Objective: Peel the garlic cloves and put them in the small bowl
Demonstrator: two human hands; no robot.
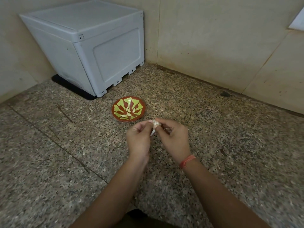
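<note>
Both hands, left hand [139,139] and right hand [174,139], are pinching one garlic piece [155,123] with curled fingertips just beside the small bowl [118,116]

Garlic [156,122] mostly hidden in the grip
The left hand [139,139] and right hand [173,137] cover most of it; cloves [130,112] in the bowl [118,106] are too small to count; a white panel [297,20] is cropped at right.
</note>
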